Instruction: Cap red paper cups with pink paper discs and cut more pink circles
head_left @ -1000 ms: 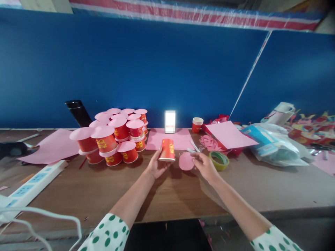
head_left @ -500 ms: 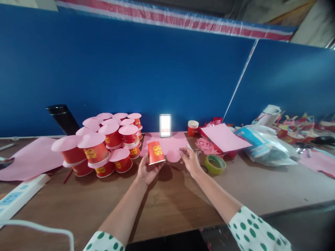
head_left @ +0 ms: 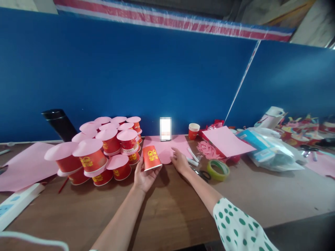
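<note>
My left hand (head_left: 146,178) is wrapped round a red paper cup (head_left: 152,158) with yellow lettering. The cup is tilted, its white rim facing down. Over the pink sheet (head_left: 151,142), my right hand (head_left: 179,161) reaches with loosely bent, parted fingers. Its fingertips are at the edge of a pink paper circle (head_left: 165,158); whether they touch it I cannot tell. To the left stand several stacked upside-down red cups (head_left: 90,160), topped with pink paper discs (head_left: 89,147).
Scissors (head_left: 206,176) and a roll of yellow-green tape (head_left: 218,170) lie by my right forearm. Behind are nested cups (head_left: 194,131), pink scraps (head_left: 208,149) and a plastic bag (head_left: 274,150). A black flask (head_left: 59,123) and a white power strip (head_left: 21,205) are at left.
My right hand has moved left and in towards the pink circle, uncovering the scissors. My left hand still holds the cup, now slightly further left and tilted more.
</note>
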The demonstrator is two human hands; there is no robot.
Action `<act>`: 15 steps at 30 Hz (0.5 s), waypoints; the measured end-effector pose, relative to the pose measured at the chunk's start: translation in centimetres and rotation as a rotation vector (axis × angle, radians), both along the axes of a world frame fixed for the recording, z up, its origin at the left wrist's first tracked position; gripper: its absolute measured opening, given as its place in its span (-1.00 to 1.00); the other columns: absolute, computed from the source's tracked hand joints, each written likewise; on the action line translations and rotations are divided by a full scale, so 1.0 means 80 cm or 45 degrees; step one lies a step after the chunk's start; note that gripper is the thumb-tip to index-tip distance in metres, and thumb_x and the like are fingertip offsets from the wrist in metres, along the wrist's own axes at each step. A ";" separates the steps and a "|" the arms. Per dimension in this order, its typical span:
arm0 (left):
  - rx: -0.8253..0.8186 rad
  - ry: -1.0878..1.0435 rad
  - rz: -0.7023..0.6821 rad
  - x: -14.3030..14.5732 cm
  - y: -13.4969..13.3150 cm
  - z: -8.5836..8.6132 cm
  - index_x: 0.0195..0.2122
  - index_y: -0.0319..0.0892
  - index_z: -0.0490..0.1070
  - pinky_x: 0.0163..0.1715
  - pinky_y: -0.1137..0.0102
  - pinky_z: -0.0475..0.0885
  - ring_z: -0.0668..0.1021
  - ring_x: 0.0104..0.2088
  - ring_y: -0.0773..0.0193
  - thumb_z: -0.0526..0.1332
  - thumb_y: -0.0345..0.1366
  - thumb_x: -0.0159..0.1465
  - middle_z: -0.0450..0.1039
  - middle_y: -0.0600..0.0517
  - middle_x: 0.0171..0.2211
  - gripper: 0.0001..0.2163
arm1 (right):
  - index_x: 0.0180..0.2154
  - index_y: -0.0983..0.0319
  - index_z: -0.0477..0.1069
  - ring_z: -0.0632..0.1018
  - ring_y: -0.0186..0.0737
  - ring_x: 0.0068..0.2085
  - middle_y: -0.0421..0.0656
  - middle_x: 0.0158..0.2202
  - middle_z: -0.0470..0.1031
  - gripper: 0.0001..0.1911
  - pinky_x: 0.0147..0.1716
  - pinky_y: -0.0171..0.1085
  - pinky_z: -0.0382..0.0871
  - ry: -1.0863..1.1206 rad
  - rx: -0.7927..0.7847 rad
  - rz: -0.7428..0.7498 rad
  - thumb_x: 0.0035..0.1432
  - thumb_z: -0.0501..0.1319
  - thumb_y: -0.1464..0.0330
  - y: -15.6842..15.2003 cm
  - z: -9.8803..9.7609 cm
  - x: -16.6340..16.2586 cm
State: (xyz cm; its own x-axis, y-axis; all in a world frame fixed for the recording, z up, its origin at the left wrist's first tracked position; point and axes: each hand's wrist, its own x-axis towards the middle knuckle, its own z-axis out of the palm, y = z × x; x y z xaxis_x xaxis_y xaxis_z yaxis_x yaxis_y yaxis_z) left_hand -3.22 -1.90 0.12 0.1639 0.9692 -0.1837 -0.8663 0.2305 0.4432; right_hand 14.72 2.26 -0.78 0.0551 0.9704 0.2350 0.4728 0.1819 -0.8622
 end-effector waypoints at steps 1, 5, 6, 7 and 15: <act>-0.012 0.005 0.000 0.000 0.000 0.000 -0.06 -0.17 0.37 -0.12 0.13 0.43 0.52 -0.14 0.08 0.17 -0.14 0.15 0.49 -0.12 -0.16 -0.64 | 0.02 0.16 0.28 0.52 -0.17 -0.32 -0.08 -0.24 0.50 -0.51 -0.26 -0.21 0.36 -0.192 0.039 0.010 -0.01 0.17 0.45 -0.001 0.002 0.002; 0.006 0.010 -0.013 0.004 -0.001 0.002 -0.06 -0.22 0.36 -0.14 0.13 0.44 0.52 -0.15 0.07 0.17 -0.18 0.15 0.48 -0.16 -0.16 -0.65 | 0.11 0.13 0.20 0.49 -0.10 -0.13 -0.05 0.10 0.31 -0.49 -0.20 -0.20 0.34 -0.696 0.123 0.037 0.09 0.12 0.40 -0.016 0.019 0.014; 0.012 0.015 -0.014 0.005 -0.001 0.002 -0.06 -0.23 0.36 -0.15 0.12 0.44 0.52 -0.15 0.06 0.17 -0.19 0.15 0.48 -0.16 -0.16 -0.65 | 0.11 0.14 0.20 0.48 -0.10 -0.10 -0.06 0.13 0.28 -0.52 -0.19 -0.21 0.33 -0.762 0.148 0.043 0.12 0.10 0.38 -0.022 0.024 0.020; 0.014 0.026 -0.012 0.006 0.000 0.002 -0.07 -0.24 0.36 -0.16 0.12 0.44 0.52 -0.16 0.05 0.18 -0.20 0.15 0.48 -0.16 -0.16 -0.66 | 0.09 0.16 0.22 0.47 -0.11 -0.09 -0.07 0.12 0.29 -0.56 -0.18 -0.21 0.33 -0.811 0.173 0.027 0.14 0.08 0.37 -0.027 0.028 0.027; 0.114 0.521 0.360 0.011 0.008 -0.006 -0.23 -0.16 0.40 -0.36 0.42 0.43 0.52 -0.36 0.31 0.31 -0.21 0.02 0.48 0.07 -0.35 -0.71 | -0.05 0.25 0.36 0.41 -0.07 -0.10 -0.05 -0.14 0.48 -0.70 -0.10 -0.18 0.27 -0.953 0.312 -0.171 0.19 0.05 0.37 -0.042 0.017 0.073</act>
